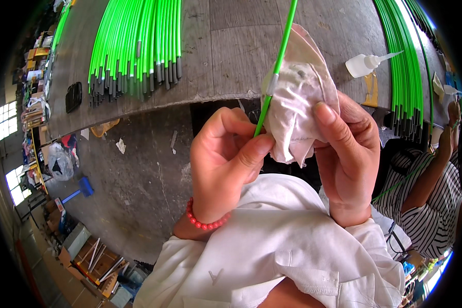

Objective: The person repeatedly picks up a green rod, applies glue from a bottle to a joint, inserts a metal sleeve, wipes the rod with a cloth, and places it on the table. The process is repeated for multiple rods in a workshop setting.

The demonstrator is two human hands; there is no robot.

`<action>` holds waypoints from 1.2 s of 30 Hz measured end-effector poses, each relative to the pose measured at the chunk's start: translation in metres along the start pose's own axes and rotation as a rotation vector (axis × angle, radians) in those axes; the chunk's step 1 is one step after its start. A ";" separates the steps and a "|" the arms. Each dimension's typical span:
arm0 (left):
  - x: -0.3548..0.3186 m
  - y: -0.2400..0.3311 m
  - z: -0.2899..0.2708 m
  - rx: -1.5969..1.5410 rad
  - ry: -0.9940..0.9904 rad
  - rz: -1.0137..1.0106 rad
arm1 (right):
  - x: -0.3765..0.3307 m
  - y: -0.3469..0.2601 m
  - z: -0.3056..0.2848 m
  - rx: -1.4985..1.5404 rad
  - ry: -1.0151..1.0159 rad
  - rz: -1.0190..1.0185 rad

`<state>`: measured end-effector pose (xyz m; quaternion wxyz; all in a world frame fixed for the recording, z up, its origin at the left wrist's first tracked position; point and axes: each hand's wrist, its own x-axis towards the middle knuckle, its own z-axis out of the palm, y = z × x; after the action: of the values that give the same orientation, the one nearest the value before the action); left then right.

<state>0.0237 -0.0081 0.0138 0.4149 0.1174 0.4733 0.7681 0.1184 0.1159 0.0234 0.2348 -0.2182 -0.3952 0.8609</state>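
My left hand pinches a thin bright green rod near its lower end, between thumb and fingers. The rod slants up and away over the table, with a silvery-grey band partway along it. In my right hand is a crumpled off-white cloth, gripped with the thumb on top and the fingers behind. The cloth lies right against the rod at the grey band, and a few dark smudges mark it. My right fingers are partly hidden behind the cloth.
A grey table bears many green rods with dark tips, a black case, a white squeeze bottle with a thin nozzle, and another rod bundle. Close on the right sits a person in a striped top.
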 end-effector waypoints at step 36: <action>0.000 0.004 -0.014 -0.171 -0.301 -0.187 | 0.034 0.021 -0.015 -0.136 0.143 -0.098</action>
<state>0.0132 -0.0178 0.0098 0.5589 0.1509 0.3478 0.7375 0.0952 0.1320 -0.0089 0.2888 -0.2752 -0.4449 0.8018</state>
